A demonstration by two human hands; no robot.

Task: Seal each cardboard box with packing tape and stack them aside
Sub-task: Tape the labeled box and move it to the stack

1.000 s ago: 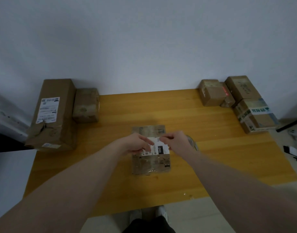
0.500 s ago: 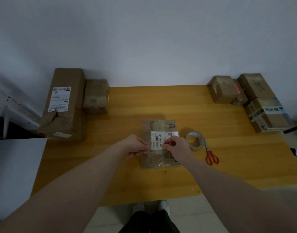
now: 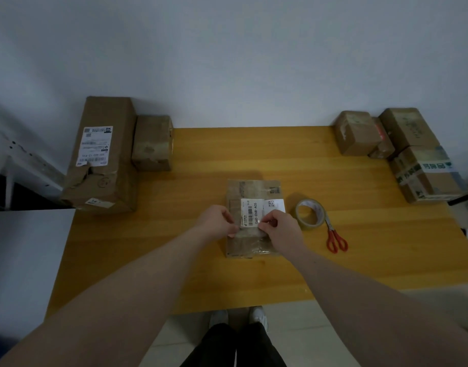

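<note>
Head view: I have the box [image 3: 252,218] flat at mid-table [image 3: 201,154], both hands on its top. My left hand [image 3: 219,221] and right hand [image 3: 279,229] are curled, pinching what I take to be clear tape over the label [image 3: 250,213]; I judge sealing is under way. Next, press it flat, then reach for the tape roll [image 3: 309,213] and scissors [image 3: 336,238] just right.
</note>
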